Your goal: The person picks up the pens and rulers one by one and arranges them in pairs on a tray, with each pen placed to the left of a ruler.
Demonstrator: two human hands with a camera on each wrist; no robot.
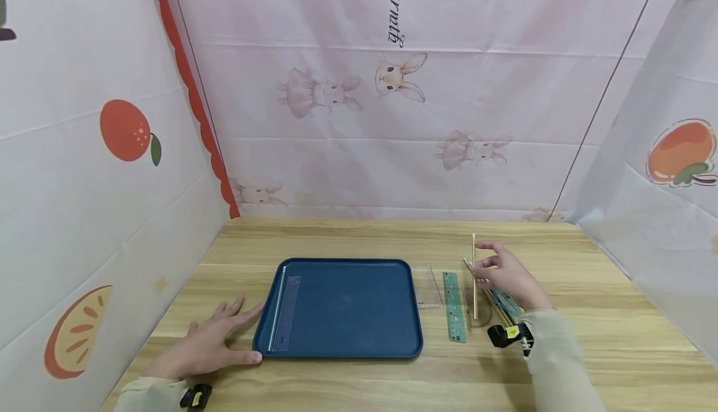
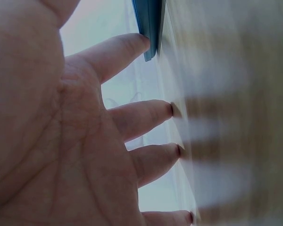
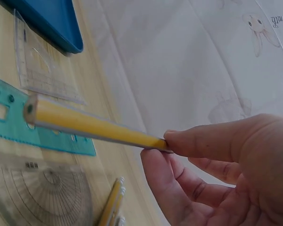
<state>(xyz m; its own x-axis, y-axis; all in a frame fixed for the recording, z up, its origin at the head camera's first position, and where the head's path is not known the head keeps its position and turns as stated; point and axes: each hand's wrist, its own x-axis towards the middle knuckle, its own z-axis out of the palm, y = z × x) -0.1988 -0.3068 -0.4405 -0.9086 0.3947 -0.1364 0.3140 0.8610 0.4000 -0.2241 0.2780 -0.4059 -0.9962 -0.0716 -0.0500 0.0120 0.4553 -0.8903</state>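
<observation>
My right hand (image 1: 509,278) pinches a yellow pencil (image 3: 94,126) between thumb and fingers, raised above the table to the right of the tray. In the right wrist view the pencil's near end points toward the camera. My left hand (image 1: 210,343) lies spread at the left side of the blue tray (image 1: 353,309), thumb and index finger touching its edge. Inside the tray, along its left side, a slim light-blue pencil (image 1: 277,309) lies beside a clear ruler (image 1: 288,313). Below the right hand is a clear protractor (image 3: 42,193), partly hidden in the head view.
Between tray and right hand lie a clear set square (image 1: 430,293) and a green ruler (image 1: 455,306) with cut-outs. More pencils (image 3: 112,202) and another green piece (image 1: 507,303) lie under the right hand. Printed cloth walls (image 1: 336,169) enclose the wooden table (image 1: 336,387).
</observation>
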